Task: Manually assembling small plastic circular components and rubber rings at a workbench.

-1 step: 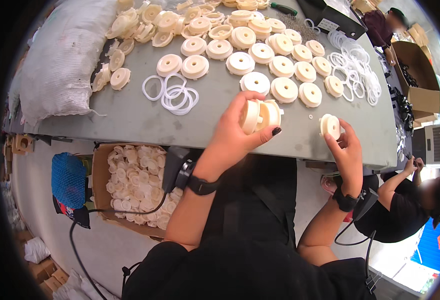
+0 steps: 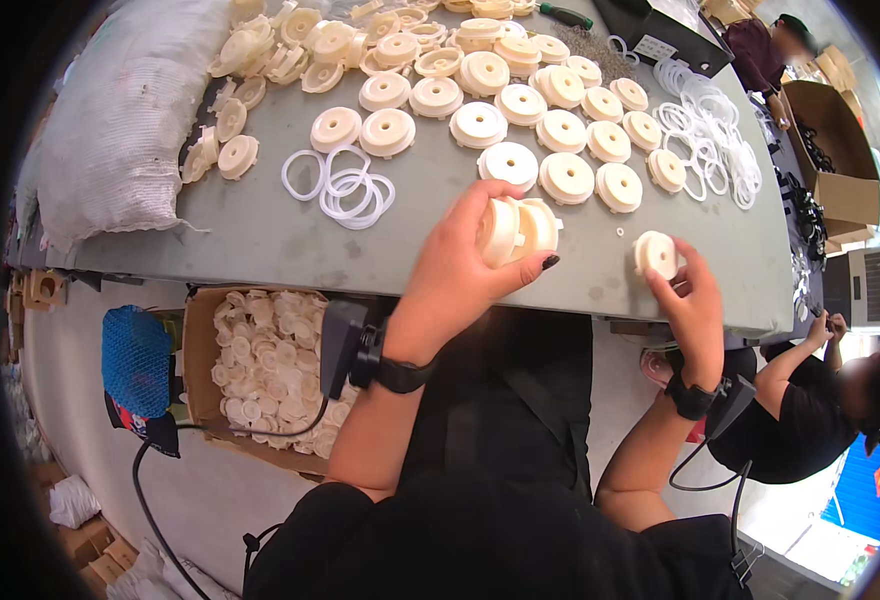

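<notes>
My left hand (image 2: 475,265) is closed around two cream round plastic parts (image 2: 520,232), held side by side above the table's near edge. Its thumb lies across their lower side, and the hollow inside of one faces right. To the right, my right hand (image 2: 691,285) pinches a single cream round plastic disc (image 2: 657,255) with a small centre hole, between thumb and fingers. Just beyond my left hand, similar cream discs (image 2: 567,180) lie in loose rows on the grey table (image 2: 410,255). A tiny white ring (image 2: 620,232) rests near the right-hand disc.
White rings lie in a small group (image 2: 355,195) at left and a larger heap (image 2: 705,135) at right. A white woven sack (image 2: 120,130) stands far left. Below the table, a cardboard box (image 2: 200,370) holds many pale parts. Another person (image 2: 805,415) sits at right; cables hang from my wrists.
The disc in my right hand has tilted slightly, so more of its face shows. My left hand keeps its hold on the two parts.
</notes>
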Tool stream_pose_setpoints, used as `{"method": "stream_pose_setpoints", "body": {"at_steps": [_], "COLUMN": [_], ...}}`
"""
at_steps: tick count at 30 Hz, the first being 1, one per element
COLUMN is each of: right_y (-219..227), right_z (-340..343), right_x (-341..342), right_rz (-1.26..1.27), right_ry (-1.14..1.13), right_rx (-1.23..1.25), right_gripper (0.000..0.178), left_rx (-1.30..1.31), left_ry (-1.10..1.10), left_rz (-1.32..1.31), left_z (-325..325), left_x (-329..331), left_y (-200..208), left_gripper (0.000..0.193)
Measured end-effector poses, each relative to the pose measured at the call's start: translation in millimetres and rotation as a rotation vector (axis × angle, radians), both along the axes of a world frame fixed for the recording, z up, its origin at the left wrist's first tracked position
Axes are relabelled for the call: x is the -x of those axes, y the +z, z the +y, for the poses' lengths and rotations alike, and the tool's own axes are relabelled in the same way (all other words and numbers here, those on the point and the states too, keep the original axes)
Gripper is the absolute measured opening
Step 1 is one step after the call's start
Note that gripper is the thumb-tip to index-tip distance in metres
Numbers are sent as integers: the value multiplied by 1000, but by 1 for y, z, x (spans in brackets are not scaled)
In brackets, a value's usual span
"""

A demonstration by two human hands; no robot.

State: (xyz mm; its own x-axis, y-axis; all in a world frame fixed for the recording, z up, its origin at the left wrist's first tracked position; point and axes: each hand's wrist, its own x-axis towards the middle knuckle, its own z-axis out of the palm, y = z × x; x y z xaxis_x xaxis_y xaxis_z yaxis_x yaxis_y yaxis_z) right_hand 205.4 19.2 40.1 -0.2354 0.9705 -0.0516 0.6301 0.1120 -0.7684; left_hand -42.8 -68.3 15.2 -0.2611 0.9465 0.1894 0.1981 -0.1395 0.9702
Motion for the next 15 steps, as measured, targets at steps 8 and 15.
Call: {"method": "stream_pose_setpoints", "body": {"at_steps": [8, 15], "right_y": [-2, -5], "right_z": [7, 3], "right_x": [4, 8], "right_rz": [-76, 70], "right_ry": [-109, -107], "right_rx": [-27, -17], "right_gripper": [68, 60], "left_rx": [201, 282], "left_ry": [125, 256], "left_rz": [755, 796], "left_z": [4, -16], "left_x": [-3, 17], "left_y": [3, 9], "left_gripper": [54, 65]}}
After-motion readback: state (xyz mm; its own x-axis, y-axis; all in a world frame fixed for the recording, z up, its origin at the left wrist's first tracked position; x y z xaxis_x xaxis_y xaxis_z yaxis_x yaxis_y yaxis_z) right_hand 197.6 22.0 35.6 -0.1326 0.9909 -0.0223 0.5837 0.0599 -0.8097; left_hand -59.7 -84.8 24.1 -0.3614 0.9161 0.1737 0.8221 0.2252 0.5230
